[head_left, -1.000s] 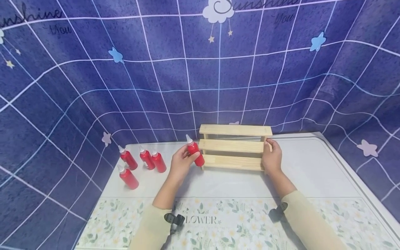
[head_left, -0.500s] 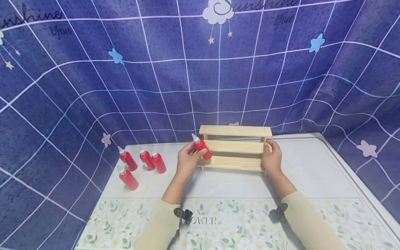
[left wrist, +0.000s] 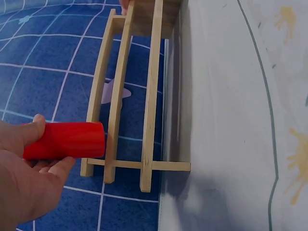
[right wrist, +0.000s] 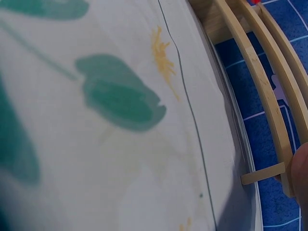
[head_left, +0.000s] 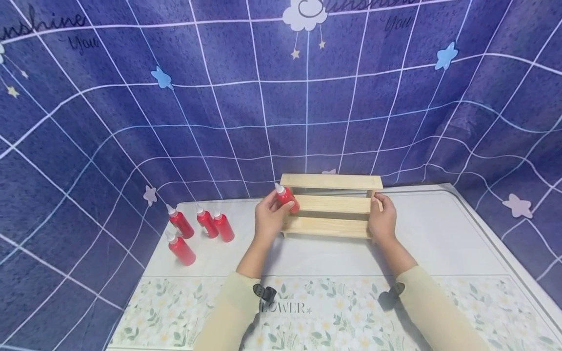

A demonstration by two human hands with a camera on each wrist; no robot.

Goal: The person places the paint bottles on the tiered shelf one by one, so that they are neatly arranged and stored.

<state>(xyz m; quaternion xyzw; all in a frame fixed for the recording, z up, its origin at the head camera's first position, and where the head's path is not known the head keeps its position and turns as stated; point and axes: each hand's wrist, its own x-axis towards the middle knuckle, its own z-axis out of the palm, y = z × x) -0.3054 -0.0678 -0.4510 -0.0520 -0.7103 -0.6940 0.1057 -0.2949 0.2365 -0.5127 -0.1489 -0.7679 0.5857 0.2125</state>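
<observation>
My left hand (head_left: 269,222) grips a red squeeze bottle (head_left: 287,197) with a pale pointed nozzle. The bottle leans, nozzle up and to the left, at the left end of the middle tier of a three-tier wooden shelf rack (head_left: 331,226). In the left wrist view, the base of the bottle (left wrist: 72,139) is close to the tier's edge; whether they touch I cannot tell. My right hand (head_left: 382,218) holds the rack's right end, thumb in front. Only a bit of that hand (right wrist: 301,175) shows in the right wrist view, beside the rack's slats (right wrist: 264,91).
Several more red bottles (head_left: 182,251) stand in a group on the left of the white table (head_left: 325,258). A floral mat (head_left: 351,317) covers the table's front. Behind the rack hangs a blue gridded cloth (head_left: 281,107).
My left hand has carried the bottle rightward and up, from beside the rack's left end to its middle tier. The right hand has stayed on the rack.
</observation>
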